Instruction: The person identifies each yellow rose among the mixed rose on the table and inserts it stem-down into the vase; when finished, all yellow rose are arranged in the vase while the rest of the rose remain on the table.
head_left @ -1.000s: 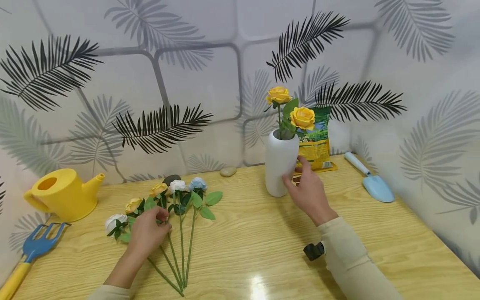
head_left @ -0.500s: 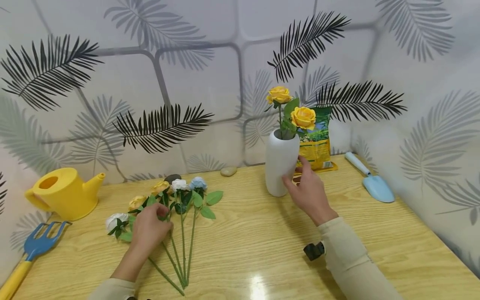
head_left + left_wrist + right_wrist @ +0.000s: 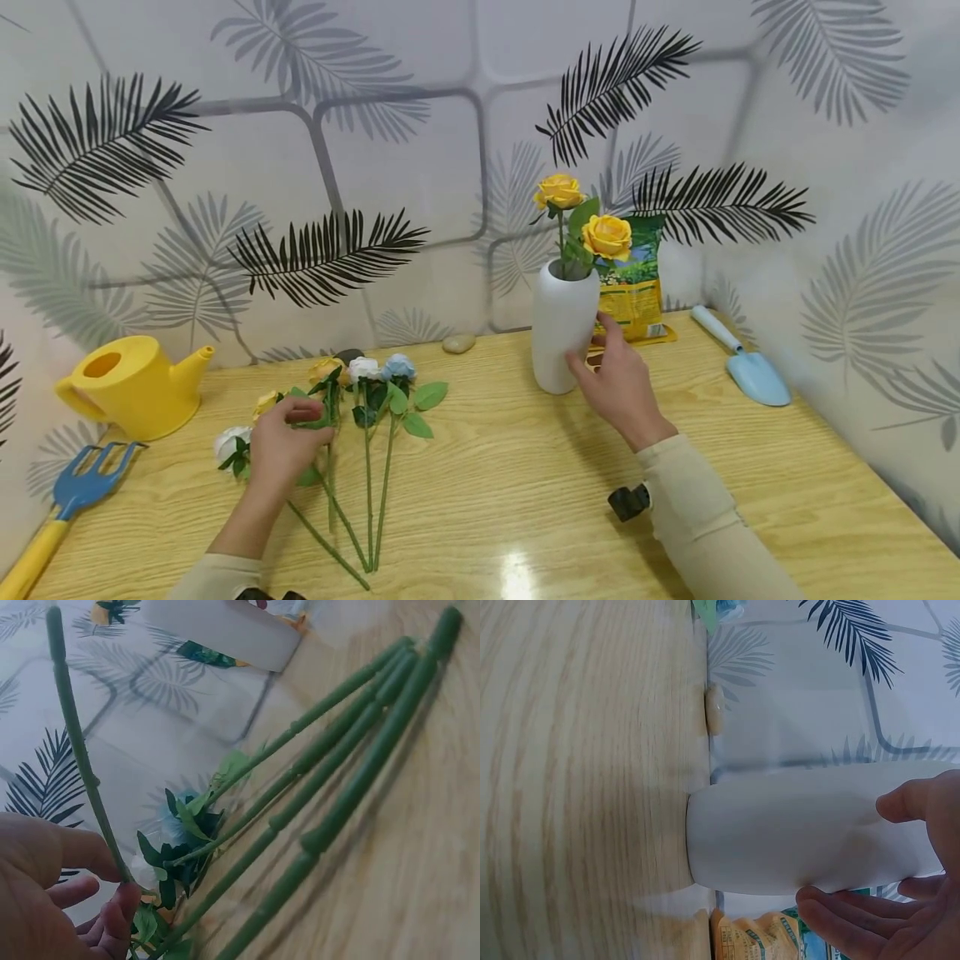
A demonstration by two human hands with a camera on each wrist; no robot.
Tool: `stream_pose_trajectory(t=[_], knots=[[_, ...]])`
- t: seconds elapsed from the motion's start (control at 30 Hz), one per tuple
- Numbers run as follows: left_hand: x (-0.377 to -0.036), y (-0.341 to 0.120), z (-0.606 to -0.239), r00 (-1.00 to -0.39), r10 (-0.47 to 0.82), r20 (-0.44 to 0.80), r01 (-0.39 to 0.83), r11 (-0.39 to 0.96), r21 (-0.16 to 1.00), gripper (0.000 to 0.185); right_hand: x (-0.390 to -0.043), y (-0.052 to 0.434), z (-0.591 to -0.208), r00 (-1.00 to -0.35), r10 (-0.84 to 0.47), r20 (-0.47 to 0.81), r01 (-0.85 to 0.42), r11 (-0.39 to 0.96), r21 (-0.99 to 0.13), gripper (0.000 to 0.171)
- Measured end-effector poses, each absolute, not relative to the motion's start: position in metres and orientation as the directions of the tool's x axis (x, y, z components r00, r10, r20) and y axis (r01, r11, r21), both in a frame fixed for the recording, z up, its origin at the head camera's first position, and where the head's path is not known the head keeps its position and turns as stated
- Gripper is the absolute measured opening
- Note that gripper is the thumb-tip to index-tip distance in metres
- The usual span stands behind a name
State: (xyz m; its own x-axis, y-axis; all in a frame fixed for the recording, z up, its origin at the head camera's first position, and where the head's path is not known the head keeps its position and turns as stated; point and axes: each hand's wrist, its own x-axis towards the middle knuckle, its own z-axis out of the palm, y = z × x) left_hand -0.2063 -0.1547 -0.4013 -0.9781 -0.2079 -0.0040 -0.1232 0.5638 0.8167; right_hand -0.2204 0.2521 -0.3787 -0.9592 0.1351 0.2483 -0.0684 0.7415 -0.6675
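And there it goes: the foot of one stem (image 3: 86, 769) has swung clear of the bunch, carried by the left hand (image 3: 285, 442), which has edged toward the surface's left edge. Thumb and forefinger pinch that stem, which seems to belong to the yellow rose (image 3: 327, 369); its long axis runs from far edge to near, foot raised off the surface (image 3: 480, 483). Over on the right, the other hand (image 3: 618, 387) hasn't budged, thumb and fingers curled about the white vase (image 3: 564, 333), upright near the far edge.

Here's the relation that counts, I'd judge: the vase's mouth, with two roses (image 3: 607, 237) in it, lies rightward and farther back from the pinched stem, well apart; the stem's foot points nearward, away from it. The right hand is the nearer to the vase.

Farther out, four loose stems (image 3: 337, 750) fan toward the near edge, a watering can (image 3: 150, 396) sits by the left edge, and a trowel (image 3: 756, 377) lies along the right.
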Motion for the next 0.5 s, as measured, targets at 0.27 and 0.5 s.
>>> stream_pose_trajectory(t=[0.27, 0.5], knots=[[-0.2069, -0.1575, -0.3984, -0.976, -0.208, -0.063, -0.155, 0.468, 0.87, 0.037, -0.2205, 0.2522, -0.3778, -0.96, 0.147, 0.239, -0.05, 0.749, -0.661, 0.075], [-0.2046, -0.1594, -0.3979, -0.987, -0.114, -0.113, -0.155, 0.503, 0.85, 0.039, -0.2202, 0.2516, -0.3772, -0.962, 0.142, 0.234, -0.052, 0.745, -0.665, 0.075]])
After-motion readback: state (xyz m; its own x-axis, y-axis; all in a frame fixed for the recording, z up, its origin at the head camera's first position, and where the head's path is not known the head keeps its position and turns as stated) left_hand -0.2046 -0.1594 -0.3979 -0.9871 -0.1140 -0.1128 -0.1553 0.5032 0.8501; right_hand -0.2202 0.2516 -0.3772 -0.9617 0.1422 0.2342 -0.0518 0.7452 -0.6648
